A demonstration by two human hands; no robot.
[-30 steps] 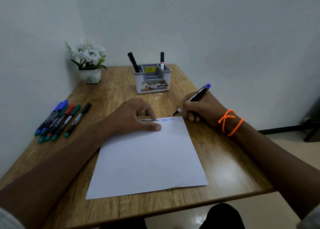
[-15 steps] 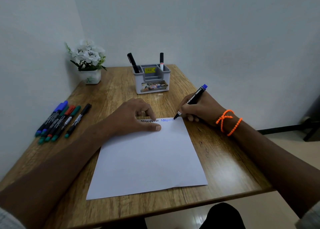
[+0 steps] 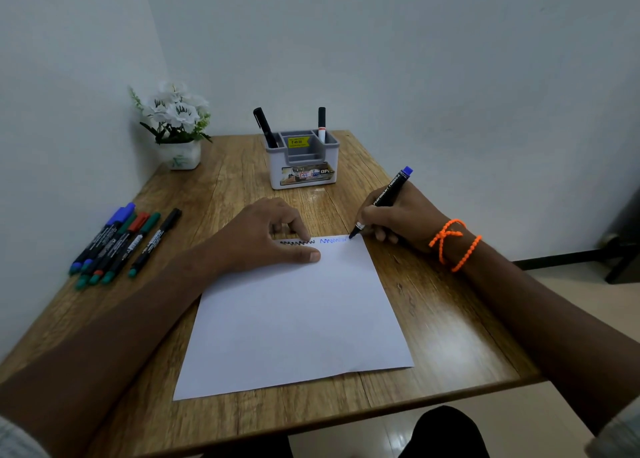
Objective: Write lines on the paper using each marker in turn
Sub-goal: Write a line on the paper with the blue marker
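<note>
A white sheet of paper (image 3: 298,319) lies on the wooden table (image 3: 433,319). Along its top edge run a black zigzag line (image 3: 297,242) and a blue zigzag line (image 3: 332,240). My right hand (image 3: 398,218) grips a black marker with a blue end (image 3: 384,199), its tip touching the paper's top right corner at the end of the blue line. My left hand (image 3: 266,237) presses on the paper's upper left part, fingers bent with their tips on the sheet beside the black line. Several capped markers (image 3: 119,242) lie in a row at the table's left.
A grey pen holder (image 3: 303,159) with two black markers stands at the back middle. A white pot of white flowers (image 3: 175,128) sits in the back left corner. Walls close the left and back sides. Orange bead bracelets (image 3: 453,244) circle my right wrist.
The marker tip has moved right along the top edge, lengthening the blue zigzag to the paper's corner. My left hand has stayed in place.
</note>
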